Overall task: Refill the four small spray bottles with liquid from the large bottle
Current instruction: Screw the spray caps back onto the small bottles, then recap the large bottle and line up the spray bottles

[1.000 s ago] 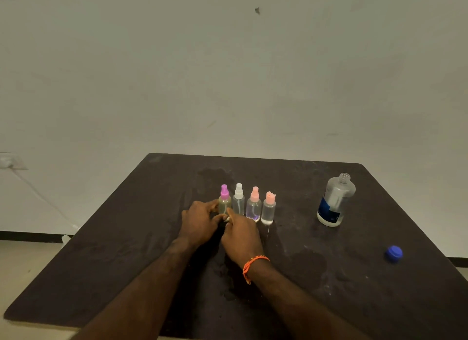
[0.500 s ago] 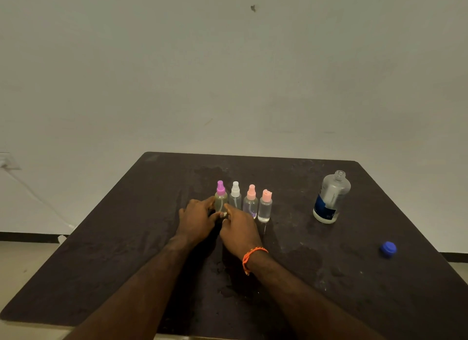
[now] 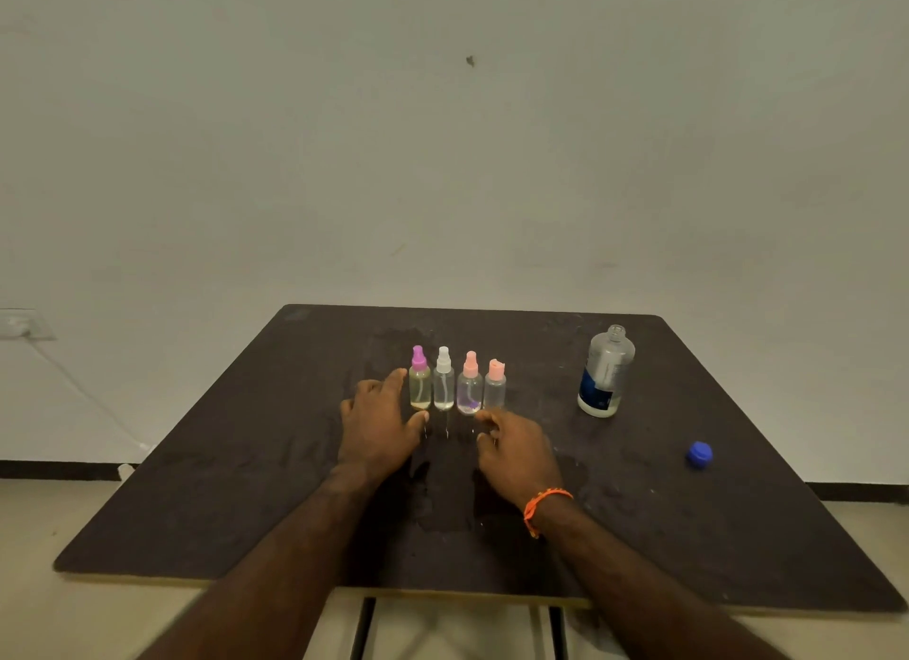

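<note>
Four small spray bottles stand upright in a row at the table's middle: a purple-capped one (image 3: 419,384), a white-capped one (image 3: 443,385), a pink-capped one (image 3: 469,390) and a peach-capped one (image 3: 495,385). All hold clear liquid. My left hand (image 3: 378,426) rests just left of the purple-capped bottle, fingers relaxed, index fingertip close to its side. My right hand (image 3: 516,450) lies in front of the pink-capped bottle with loosely bent fingers, holding nothing. The large clear bottle (image 3: 606,371) with a blue label stands uncapped to the right.
The dark table (image 3: 246,462) has damp patches near the bottles. A blue cap (image 3: 699,453) lies on the right side. A wall socket and cable (image 3: 29,325) are at the left. An orange band is on my right wrist.
Both hands have come off the purple-capped bottle and drawn apart: the left stays beside it, the right has shifted right and back. The four bottles stand as before.
</note>
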The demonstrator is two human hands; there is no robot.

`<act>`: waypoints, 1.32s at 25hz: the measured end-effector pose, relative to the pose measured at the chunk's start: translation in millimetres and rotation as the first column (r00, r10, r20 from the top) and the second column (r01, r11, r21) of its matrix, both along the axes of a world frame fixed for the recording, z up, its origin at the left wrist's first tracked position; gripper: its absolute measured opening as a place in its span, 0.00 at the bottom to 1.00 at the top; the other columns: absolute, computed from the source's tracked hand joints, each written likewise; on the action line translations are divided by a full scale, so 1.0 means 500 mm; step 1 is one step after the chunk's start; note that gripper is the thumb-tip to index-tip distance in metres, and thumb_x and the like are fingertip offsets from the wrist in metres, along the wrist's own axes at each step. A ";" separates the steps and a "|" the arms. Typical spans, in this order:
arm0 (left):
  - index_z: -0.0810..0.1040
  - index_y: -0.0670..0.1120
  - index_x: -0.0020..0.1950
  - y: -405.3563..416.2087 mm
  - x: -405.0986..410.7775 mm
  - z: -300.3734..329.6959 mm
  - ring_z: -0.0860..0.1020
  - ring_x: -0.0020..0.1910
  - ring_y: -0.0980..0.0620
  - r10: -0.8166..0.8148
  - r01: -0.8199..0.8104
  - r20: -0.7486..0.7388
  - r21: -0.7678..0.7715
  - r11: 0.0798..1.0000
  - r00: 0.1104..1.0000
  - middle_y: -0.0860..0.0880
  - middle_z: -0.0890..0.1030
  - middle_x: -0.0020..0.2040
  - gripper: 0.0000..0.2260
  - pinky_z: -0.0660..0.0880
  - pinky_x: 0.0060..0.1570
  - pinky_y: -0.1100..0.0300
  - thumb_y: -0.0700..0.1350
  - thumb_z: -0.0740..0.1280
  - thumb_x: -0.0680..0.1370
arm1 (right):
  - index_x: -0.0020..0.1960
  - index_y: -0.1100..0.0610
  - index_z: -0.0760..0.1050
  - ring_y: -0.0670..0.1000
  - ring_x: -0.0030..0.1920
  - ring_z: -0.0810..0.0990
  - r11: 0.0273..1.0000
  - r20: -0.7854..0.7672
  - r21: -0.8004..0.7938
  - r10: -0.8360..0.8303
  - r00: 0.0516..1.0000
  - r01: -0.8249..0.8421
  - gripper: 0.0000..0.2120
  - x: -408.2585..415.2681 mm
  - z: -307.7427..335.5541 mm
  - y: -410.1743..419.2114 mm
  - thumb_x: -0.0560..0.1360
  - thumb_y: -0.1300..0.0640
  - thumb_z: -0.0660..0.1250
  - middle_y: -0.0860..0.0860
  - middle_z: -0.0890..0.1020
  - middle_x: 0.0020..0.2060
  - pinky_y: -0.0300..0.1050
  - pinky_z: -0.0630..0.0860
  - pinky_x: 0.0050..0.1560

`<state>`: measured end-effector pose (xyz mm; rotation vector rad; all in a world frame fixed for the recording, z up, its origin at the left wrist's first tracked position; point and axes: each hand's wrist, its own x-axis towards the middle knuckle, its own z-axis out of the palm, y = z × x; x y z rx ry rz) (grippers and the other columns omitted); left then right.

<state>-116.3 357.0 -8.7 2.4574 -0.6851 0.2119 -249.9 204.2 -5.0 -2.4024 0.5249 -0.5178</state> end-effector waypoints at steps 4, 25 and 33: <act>0.74 0.51 0.62 -0.028 -0.095 0.005 0.73 0.63 0.50 -0.059 0.077 0.141 -0.129 0.989 0.988 0.53 0.78 0.59 0.20 0.66 0.63 0.50 0.56 0.76 0.75 | 0.65 0.51 0.76 0.48 0.58 0.80 0.992 -0.044 -0.081 -0.095 0.994 0.092 0.16 -0.103 0.014 -0.056 0.78 0.56 0.65 0.48 0.82 0.59 0.48 0.76 0.62; 0.69 0.49 0.78 -0.519 -0.095 0.017 0.76 0.72 0.48 -0.459 0.351 -0.270 -0.367 0.862 0.846 0.50 0.77 0.74 0.34 0.73 0.68 0.57 0.48 0.79 0.75 | 0.76 0.51 0.62 0.56 0.66 0.76 0.940 0.011 0.214 -0.274 0.962 0.265 0.33 -0.069 0.053 -0.379 0.75 0.67 0.66 0.53 0.75 0.69 0.51 0.74 0.66; 0.76 0.49 0.71 -0.406 -0.152 0.048 0.80 0.57 0.57 -0.431 0.348 -0.185 -0.357 0.867 0.883 0.52 0.83 0.65 0.32 0.73 0.51 0.70 0.57 0.81 0.71 | 0.72 0.52 0.69 0.53 0.64 0.78 0.932 0.120 0.231 -0.314 0.942 0.281 0.26 -0.112 0.045 -0.316 0.75 0.67 0.66 0.51 0.78 0.66 0.51 0.78 0.63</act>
